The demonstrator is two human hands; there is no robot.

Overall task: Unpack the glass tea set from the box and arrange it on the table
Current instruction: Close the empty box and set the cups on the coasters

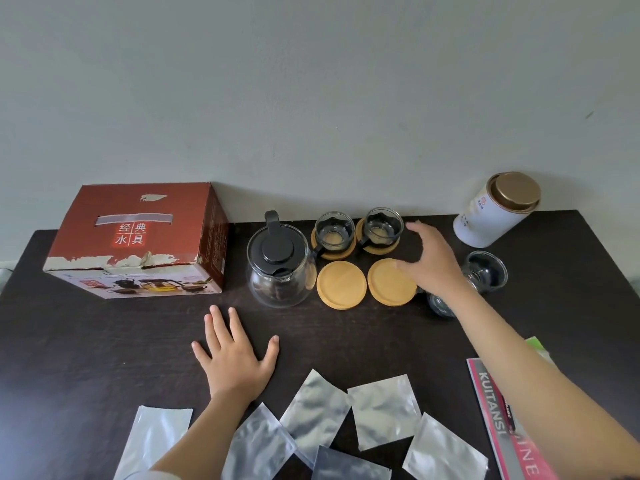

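Inventory, dark tabletop (104,341), read as a clock face with the glass teapot (278,271) near centre.

- Box (138,237), one: red carton at 9 o'clock from the teapot, flaps down, apparently emptied and set aside against the wall.
- Teapot, one: black lid on, standing upright.
- Bamboo coasters, four: two at 2 o'clock each carry a glass cup, left cup (334,228) and right cup (383,225); two at 3 o'clock, the left bare coaster (341,285) and the right bare coaster (389,282), wait for theirs. I judge the two-by-two grid is the intended layout.
- Loose glass cups, two: one (485,271) beyond my right wrist, one (441,304) partly hidden under my forearm, neither yet on a coaster.
- Tea canister (495,211), one: white, gold lid, at 2 o'clock by the wall.
- Foil pouches (381,414), six counted, along 6 o'clock.
- Receipt book (491,403), one, at 4 o'clock.

My left hand (235,355) lies flat and spread on the tabletop, grasping nothing, probably steadying me. My right hand (429,261) hovers released, fingers loose, over the right bare coaster's edge, holding nothing.
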